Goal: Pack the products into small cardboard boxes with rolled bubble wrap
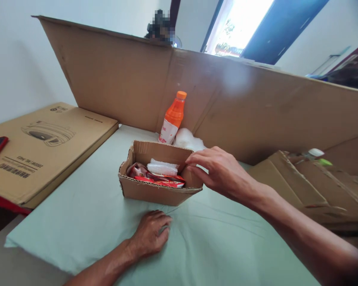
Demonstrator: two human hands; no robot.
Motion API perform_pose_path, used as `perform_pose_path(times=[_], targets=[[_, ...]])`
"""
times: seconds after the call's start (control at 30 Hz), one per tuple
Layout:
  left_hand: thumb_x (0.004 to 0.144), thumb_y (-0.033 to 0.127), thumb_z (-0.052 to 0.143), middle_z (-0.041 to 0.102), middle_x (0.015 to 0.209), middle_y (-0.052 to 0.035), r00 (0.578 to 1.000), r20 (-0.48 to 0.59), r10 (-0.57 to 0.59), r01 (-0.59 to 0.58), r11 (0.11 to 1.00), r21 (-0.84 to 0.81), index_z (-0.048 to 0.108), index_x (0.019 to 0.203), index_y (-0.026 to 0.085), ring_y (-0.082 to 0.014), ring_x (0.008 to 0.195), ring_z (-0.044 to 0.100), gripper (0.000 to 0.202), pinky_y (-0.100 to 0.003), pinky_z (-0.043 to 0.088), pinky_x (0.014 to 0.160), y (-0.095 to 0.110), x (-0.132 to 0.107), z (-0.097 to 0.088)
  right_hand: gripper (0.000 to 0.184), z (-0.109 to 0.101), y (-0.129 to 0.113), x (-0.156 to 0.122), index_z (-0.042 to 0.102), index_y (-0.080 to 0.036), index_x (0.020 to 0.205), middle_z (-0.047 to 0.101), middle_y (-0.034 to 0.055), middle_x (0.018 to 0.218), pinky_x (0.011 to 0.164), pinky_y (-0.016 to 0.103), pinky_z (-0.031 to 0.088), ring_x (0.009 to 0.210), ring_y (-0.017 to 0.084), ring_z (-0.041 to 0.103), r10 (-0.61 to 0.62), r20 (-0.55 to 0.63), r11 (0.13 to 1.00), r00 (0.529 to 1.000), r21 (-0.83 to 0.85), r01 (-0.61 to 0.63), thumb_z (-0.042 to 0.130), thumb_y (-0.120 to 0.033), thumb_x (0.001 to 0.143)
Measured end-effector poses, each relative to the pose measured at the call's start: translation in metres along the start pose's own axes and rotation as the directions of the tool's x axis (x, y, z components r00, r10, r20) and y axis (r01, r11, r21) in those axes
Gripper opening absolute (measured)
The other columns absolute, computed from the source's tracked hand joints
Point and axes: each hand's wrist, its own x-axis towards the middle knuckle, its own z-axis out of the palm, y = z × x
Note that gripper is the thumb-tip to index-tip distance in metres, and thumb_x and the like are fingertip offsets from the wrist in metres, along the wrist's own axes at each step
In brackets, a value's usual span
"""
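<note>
A small open cardboard box (150,194) rests on the pale green cloth (86,190). Inside lie red packets (164,182), a brownish-red wrapped item (137,170) and a roll of clear bubble wrap (162,167). At the box's right wall, my right hand (219,171) has its thumb and fingertips closed together over the rim. My left hand (152,234) lies on the cloth in front of the box, loosely curled, with a gap between thumb and forefinger and nothing in it.
Behind the box stand an orange drink bottle (172,119) and some white wrap (187,139). A tall cardboard panel (131,79) runs along the back. To the left lies a flat printed carton (56,135); a worn cardboard box (292,182) sits at right. A person's blurred head (160,26) shows beyond the panel.
</note>
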Motion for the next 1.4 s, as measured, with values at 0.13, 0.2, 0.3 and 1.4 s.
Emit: perform_pose_path(times=[0.13,0.2,0.3,1.4], targets=[[0.085,0.016,0.052,0.072,0.079,-0.0039,0.989,-0.145,-0.038,0.025,0.995,-0.093,0.071,0.095,0.019,-0.0163,0.073,0.067,0.021,-0.026,0.053,0.068,0.007,-0.009,-0.009,0.018,0.010,0.005,-0.060,0.071,-0.025,0.100,0.076,0.0051,0.105,0.087,0.039,0.053,0.097,0.023,0.071,0.265,-0.283,0.951,0.922,0.233,-0.202,0.056,-0.034,0.096],[0.090,0.019,0.053,0.073,0.081,-0.0036,0.946,-0.309,-0.096,0.078,0.994,-0.071,0.071,0.096,0.020,-0.0161,0.074,0.068,0.019,-0.026,0.054,0.070,0.008,-0.022,-0.022,0.019,0.028,0.007,-0.096,0.071,-0.025,0.103,0.076,0.0060,0.104,0.080,0.037,0.056,0.094,0.023,0.072,0.445,-0.316,0.875,0.838,0.352,-0.332,0.058,-0.037,0.095],[0.092,0.027,0.057,0.071,0.092,-0.0041,0.736,-0.633,-0.241,0.265,0.963,-0.058,0.067,0.110,0.021,-0.0188,0.086,0.068,0.022,-0.031,0.055,0.081,0.002,-0.042,-0.048,0.026,0.071,0.000,-0.137,0.069,-0.025,0.112,0.077,0.0071,0.101,0.064,0.032,0.058,0.082,0.022,0.073,0.591,-0.189,0.747,0.784,0.496,-0.443,0.061,-0.039,0.092],[0.062,0.051,0.090,0.025,0.163,-0.0221,0.871,-0.433,-0.232,0.201,0.972,-0.118,0.000,0.161,0.027,-0.0453,0.148,0.032,0.136,-0.067,0.030,0.118,-0.011,-0.079,-0.035,0.068,0.200,-0.057,-0.107,0.053,-0.022,0.137,0.056,0.0119,0.145,0.110,0.048,0.043,0.133,0.032,0.051,0.794,0.087,0.109,0.601,0.953,-0.282,0.064,-0.064,0.085]])
